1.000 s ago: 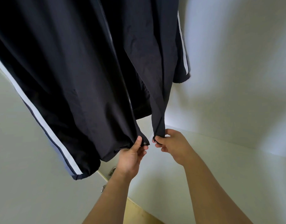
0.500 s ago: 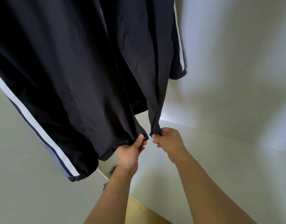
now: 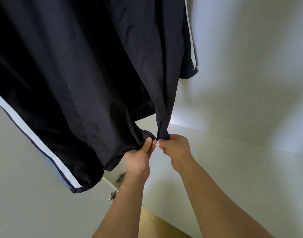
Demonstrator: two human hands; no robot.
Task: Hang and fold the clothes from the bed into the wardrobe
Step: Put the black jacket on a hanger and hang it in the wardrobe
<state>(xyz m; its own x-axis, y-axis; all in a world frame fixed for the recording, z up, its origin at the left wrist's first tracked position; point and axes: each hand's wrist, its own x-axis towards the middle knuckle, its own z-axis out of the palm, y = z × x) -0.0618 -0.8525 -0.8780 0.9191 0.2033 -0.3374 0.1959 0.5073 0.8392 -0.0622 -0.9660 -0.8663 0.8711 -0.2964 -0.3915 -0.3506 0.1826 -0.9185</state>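
Observation:
A dark navy zip jacket (image 3: 82, 69) with white sleeve stripes hangs inside the white wardrobe and fills the upper left of the view. Its top and any hanger are out of sight. My left hand (image 3: 140, 158) pinches the bottom corner of the jacket's left front panel between thumb and fingers. My right hand (image 3: 175, 147) pinches the bottom corner of the right front panel. The two corners nearly touch, with a small metal zip end between my fingertips.
The wardrobe's white back wall (image 3: 250, 66) and white shelf floor (image 3: 241, 177) lie to the right. A white door panel (image 3: 27, 194) with two metal hinges (image 3: 120, 176) stands at the left. A strip of yellowish floor (image 3: 156, 224) shows at the bottom.
Both hands have brought the jacket's two bottom front corners closer together, until they almost meet. The hanging fabric has swung slightly.

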